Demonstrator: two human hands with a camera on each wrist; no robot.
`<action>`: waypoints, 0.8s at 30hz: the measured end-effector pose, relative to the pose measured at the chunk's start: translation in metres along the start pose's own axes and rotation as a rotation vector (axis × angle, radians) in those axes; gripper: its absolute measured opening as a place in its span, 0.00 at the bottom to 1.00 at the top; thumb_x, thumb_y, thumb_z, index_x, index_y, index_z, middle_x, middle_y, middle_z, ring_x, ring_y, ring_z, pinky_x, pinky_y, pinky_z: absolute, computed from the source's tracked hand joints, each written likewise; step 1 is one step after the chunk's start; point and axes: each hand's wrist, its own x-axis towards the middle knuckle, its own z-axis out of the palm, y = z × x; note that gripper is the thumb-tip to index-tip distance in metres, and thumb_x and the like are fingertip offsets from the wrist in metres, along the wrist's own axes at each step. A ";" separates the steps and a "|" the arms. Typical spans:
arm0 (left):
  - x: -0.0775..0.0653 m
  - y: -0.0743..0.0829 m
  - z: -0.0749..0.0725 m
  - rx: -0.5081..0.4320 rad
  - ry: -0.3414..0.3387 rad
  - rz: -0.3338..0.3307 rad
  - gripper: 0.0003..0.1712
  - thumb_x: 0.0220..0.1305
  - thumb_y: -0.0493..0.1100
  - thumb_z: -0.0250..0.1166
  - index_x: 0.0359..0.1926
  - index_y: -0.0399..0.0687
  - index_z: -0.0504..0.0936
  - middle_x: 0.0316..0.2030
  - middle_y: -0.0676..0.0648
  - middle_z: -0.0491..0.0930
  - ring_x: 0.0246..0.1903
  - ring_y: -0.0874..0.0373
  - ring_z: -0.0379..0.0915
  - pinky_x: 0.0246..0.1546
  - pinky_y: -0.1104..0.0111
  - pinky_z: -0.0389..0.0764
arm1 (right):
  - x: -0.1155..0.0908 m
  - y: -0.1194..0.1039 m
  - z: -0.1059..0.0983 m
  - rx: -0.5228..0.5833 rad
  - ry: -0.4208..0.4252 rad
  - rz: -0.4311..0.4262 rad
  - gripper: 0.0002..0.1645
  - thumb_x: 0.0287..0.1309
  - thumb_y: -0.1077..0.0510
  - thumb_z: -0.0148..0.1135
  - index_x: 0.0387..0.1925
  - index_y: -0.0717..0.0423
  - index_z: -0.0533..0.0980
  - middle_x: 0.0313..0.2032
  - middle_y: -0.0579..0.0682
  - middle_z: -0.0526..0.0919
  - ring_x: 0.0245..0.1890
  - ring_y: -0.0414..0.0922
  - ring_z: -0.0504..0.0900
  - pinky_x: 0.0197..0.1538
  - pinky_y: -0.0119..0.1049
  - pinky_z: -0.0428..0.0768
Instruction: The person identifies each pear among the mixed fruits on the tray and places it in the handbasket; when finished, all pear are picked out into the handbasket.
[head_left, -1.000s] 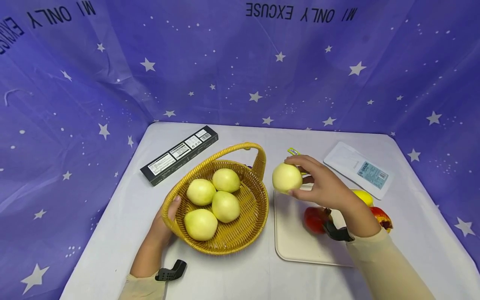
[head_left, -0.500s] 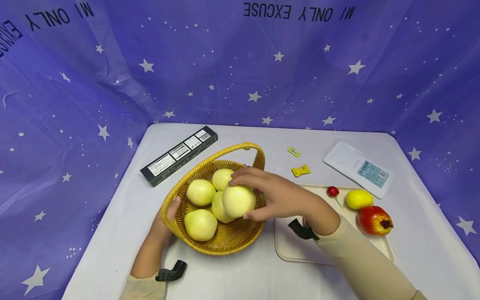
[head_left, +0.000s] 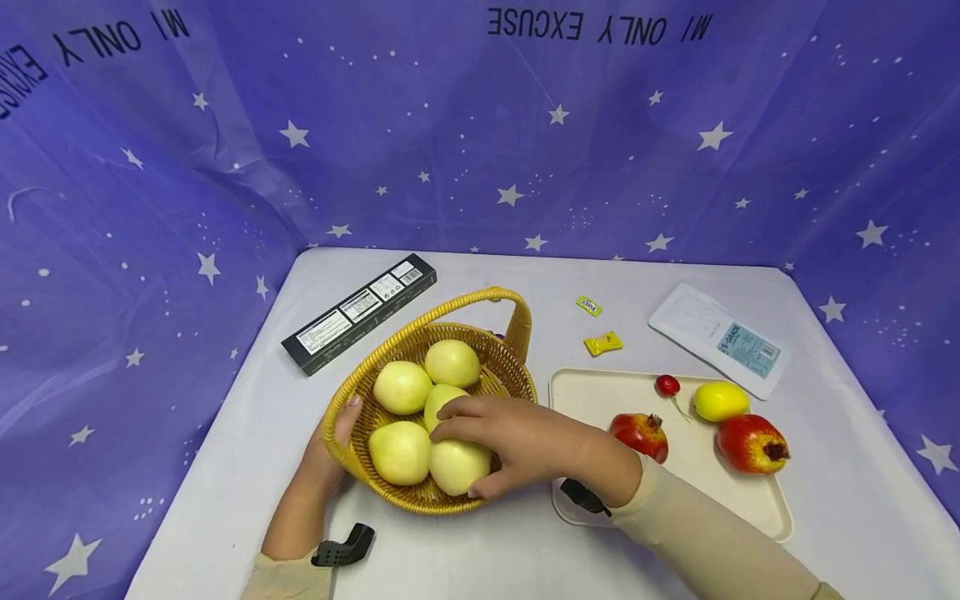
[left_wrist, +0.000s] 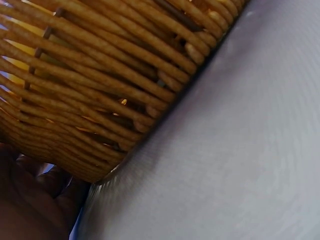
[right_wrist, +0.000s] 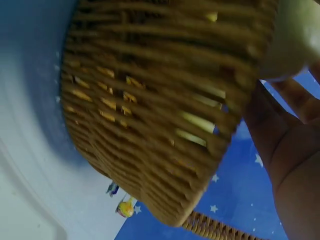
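A yellow wicker basket (head_left: 498, 387) with an arched handle holds several pale yellow-green round fruits (head_left: 401, 452). Its left side is gripped by my left hand (head_left: 324, 454), thumb over the rim and the other fingers hidden behind the wall. Inside the basket, near the front right, my right hand (head_left: 521, 437) holds one more pale round fruit (head_left: 454, 468), fingers over its top and thumb at its near side. The left wrist view shows the basket's woven wall (left_wrist: 90, 75) by the hand. In the right wrist view, the held fruit (right_wrist: 292, 40) appears at the basket's rim.
Right of the basket, a cream tray (head_left: 585, 387) carries two pomegranates (head_left: 752, 444), a lemon (head_left: 721, 402) and a small red fruit with a stem (head_left: 667, 385). Behind are two yellow wrapped candies (head_left: 603, 342), a white pouch (head_left: 720, 340) and a long black box (head_left: 360, 312).
My right hand has carried the pale fruit leftward from over the tray and lowered it into the basket beside the others. The left hand has stayed on the basket.
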 end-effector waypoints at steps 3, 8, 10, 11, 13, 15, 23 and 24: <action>-0.001 0.001 0.001 0.007 0.007 -0.008 0.34 0.74 0.62 0.44 0.70 0.46 0.61 0.62 0.44 0.66 0.59 0.53 0.62 0.53 0.77 0.67 | -0.002 -0.002 0.006 -0.039 -0.002 -0.017 0.39 0.47 0.42 0.71 0.61 0.44 0.71 0.60 0.45 0.70 0.60 0.40 0.67 0.61 0.35 0.69; -0.001 0.001 0.001 0.020 0.020 -0.029 0.35 0.73 0.63 0.44 0.69 0.45 0.61 0.62 0.43 0.66 0.57 0.53 0.62 0.52 0.77 0.67 | -0.004 -0.006 0.015 -0.131 0.020 -0.019 0.41 0.52 0.34 0.67 0.64 0.44 0.70 0.60 0.47 0.71 0.60 0.43 0.66 0.62 0.38 0.68; 0.000 0.001 0.001 0.021 0.017 -0.027 0.35 0.73 0.63 0.43 0.69 0.45 0.61 0.61 0.43 0.66 0.57 0.53 0.62 0.52 0.77 0.67 | -0.004 -0.008 0.020 -0.197 0.033 -0.011 0.42 0.54 0.30 0.62 0.66 0.42 0.68 0.61 0.48 0.70 0.59 0.45 0.66 0.60 0.40 0.69; 0.000 0.001 0.001 0.019 0.015 -0.023 0.35 0.74 0.63 0.43 0.69 0.45 0.61 0.61 0.43 0.67 0.57 0.53 0.63 0.52 0.77 0.67 | -0.004 -0.010 0.023 -0.229 0.036 0.000 0.42 0.55 0.29 0.60 0.67 0.41 0.67 0.61 0.48 0.70 0.58 0.45 0.66 0.59 0.42 0.69; 0.000 0.000 0.001 0.018 0.009 -0.015 0.34 0.74 0.63 0.43 0.69 0.45 0.62 0.61 0.42 0.67 0.56 0.52 0.63 0.52 0.76 0.68 | -0.004 -0.016 0.028 -0.286 0.037 0.036 0.42 0.59 0.28 0.54 0.70 0.40 0.63 0.63 0.49 0.68 0.56 0.47 0.66 0.55 0.44 0.70; 0.000 0.001 0.001 0.014 0.004 -0.006 0.34 0.74 0.62 0.43 0.69 0.45 0.62 0.60 0.42 0.67 0.56 0.51 0.64 0.52 0.76 0.68 | -0.005 -0.022 0.033 -0.330 0.022 0.078 0.39 0.65 0.30 0.47 0.72 0.39 0.60 0.64 0.49 0.65 0.55 0.48 0.65 0.53 0.46 0.69; 0.001 0.000 0.000 0.002 -0.015 0.009 0.33 0.74 0.62 0.42 0.68 0.45 0.63 0.56 0.38 0.69 0.49 0.53 0.69 0.47 0.74 0.73 | 0.000 -0.044 0.036 -0.411 -0.001 0.221 0.28 0.68 0.38 0.46 0.67 0.38 0.65 0.57 0.47 0.67 0.39 0.47 0.68 0.32 0.39 0.72; 0.001 0.000 0.000 0.002 -0.017 0.008 0.33 0.74 0.62 0.42 0.68 0.45 0.63 0.56 0.38 0.69 0.48 0.54 0.70 0.46 0.73 0.73 | 0.002 -0.046 0.036 -0.414 0.008 0.229 0.27 0.67 0.38 0.48 0.64 0.38 0.67 0.54 0.48 0.67 0.36 0.47 0.68 0.28 0.37 0.71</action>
